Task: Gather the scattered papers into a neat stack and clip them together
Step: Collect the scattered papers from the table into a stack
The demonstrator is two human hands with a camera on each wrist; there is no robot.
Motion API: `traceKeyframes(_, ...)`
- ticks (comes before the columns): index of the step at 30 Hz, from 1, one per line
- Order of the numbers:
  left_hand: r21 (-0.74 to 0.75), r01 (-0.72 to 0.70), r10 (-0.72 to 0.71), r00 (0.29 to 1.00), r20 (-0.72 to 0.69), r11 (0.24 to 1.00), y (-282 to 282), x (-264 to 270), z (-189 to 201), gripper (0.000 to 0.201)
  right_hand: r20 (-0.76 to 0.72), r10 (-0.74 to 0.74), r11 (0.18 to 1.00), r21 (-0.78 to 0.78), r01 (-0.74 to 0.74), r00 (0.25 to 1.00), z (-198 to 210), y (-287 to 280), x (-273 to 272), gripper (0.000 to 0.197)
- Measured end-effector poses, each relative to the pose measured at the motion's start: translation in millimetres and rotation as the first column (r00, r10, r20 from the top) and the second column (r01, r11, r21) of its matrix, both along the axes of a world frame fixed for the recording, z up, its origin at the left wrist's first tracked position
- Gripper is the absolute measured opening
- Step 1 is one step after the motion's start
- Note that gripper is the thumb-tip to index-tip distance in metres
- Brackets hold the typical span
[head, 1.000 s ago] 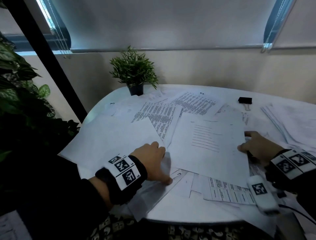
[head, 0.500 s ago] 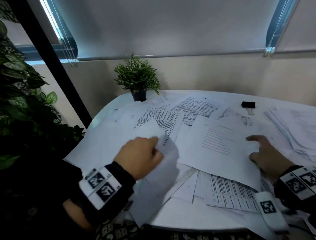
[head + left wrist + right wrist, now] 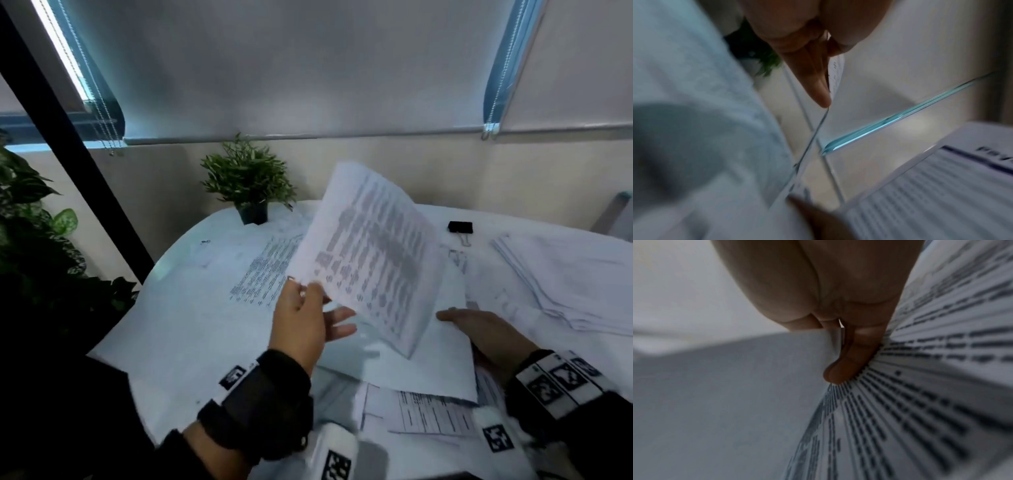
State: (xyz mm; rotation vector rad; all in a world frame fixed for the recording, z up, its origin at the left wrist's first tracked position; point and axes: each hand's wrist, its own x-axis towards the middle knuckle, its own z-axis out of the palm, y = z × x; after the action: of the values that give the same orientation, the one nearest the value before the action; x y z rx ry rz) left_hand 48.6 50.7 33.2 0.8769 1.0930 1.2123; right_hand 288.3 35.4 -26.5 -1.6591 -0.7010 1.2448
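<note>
My left hand (image 3: 306, 290) pinches the lower corner of a printed sheet (image 3: 371, 253) and holds it tilted up above the table, its other fingers spread. In the left wrist view the fingers (image 3: 816, 78) lie along that sheet's thin edge (image 3: 836, 76). My right hand (image 3: 479, 330) rests flat, fingers straight, on a blank sheet (image 3: 428, 363) among the scattered papers (image 3: 431, 411). Up close its fingers (image 3: 851, 356) lie between a blank sheet (image 3: 735, 402) and a printed one (image 3: 941, 386). A black binder clip (image 3: 460, 226) sits at the back of the table.
A rough pile of sheets (image 3: 565, 284) lies at the right. A small potted plant (image 3: 251, 195) stands at the back of the round white table (image 3: 178, 260). Large leafy plants (image 3: 37, 240) crowd the left side. More printed pages (image 3: 267, 274) lie flat at the centre.
My left hand has taken a printed sheet off the table and lifted it up and to the right. The right hand stayed on the papers, sliding slightly.
</note>
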Motion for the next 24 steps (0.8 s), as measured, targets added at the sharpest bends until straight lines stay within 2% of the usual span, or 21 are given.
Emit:
traceKeyframes(3, -0.146, 0.065, -0.065, 0.998, 0.005, 0.987, -10, 14, -27, 0.019, -0.257, -0.093, 0.995, 0.017, 0.100, 0.962, -3, 2, 2, 0.055)
traceKeyframes(5, -0.228, 0.116, -0.107, 0.993, 0.053, 0.967, -13, 17, -35, 0.014, -0.296, -0.086, 0.993, 0.048, 0.104, 0.951, -3, 1, 3, 0.052)
traceKeyframes(7, -0.312, 0.176, -0.159, 0.984, 0.082, 0.934, -13, 15, -39, 0.010, -0.186, -0.055, 0.995, 0.070, 0.070, 0.981, -3, 2, -1, 0.045)
traceKeyframes(8, -0.347, 0.215, -0.202, 0.977, 0.076, 0.913, -13, 14, -40, 0.016, -0.087, -0.054, 0.995, 0.075, 0.061, 0.995, -6, 3, 0, 0.044)
traceKeyframes(9, -0.374, 0.250, -0.249, 0.967, 0.052, 0.893, -12, 12, -43, 0.027, 0.002, -0.068, 0.995, 0.073, 0.067, 0.998, -7, 4, 0, 0.048)
traceKeyframes(11, -0.413, 0.309, -0.342, 0.940, -0.006, 0.857, -12, 10, -45, 0.043, 0.098, -0.100, 0.994, 0.043, 0.096, 0.990, -6, 4, 1, 0.069)
traceKeyframes(12, -0.428, 0.334, -0.386, 0.922, -0.037, 0.840, -13, 9, -46, 0.046, 0.130, -0.125, 0.992, 0.035, 0.121, 0.984, -6, 4, 1, 0.080)
traceKeyframes(14, -0.451, 0.370, -0.455, 0.886, -0.092, 0.812, -14, 6, -44, 0.044, 0.177, -0.120, 0.993, 0.030, 0.116, 0.977, -8, 5, 2, 0.087)
traceKeyframes(16, -0.480, 0.397, -0.503, 0.857, -0.111, 0.782, -15, 3, -40, 0.033, 0.191, -0.082, 0.996, 0.049, 0.074, 0.978, -11, 5, 3, 0.083)
traceKeyframes(18, -0.505, 0.416, -0.541, 0.832, -0.124, 0.756, -13, -1, -35, 0.033, 0.194, -0.086, 0.995, 0.066, 0.074, 0.977, -11, 2, 5, 0.079)
traceKeyframes(20, -0.522, 0.442, -0.609, 0.767, -0.202, 0.730, -11, -7, -29, 0.038, 0.168, -0.109, 0.991, 0.098, 0.093, 0.980, -7, -3, 12, 0.076)
traceKeyframes(22, -0.510, 0.464, -0.672, 0.642, -0.370, 0.724, -6, -14, -22, 0.038, 0.189, -0.111, 0.987, 0.138, 0.086, 0.976, 2, -7, 25, 0.075)
traceKeyframes(24, -0.408, 0.497, -0.639, 0.516, -0.571, 0.766, 3, -18, -15, 0.036, 0.253, -0.112, 0.983, 0.170, 0.069, 0.961, 16, -12, 43, 0.074)
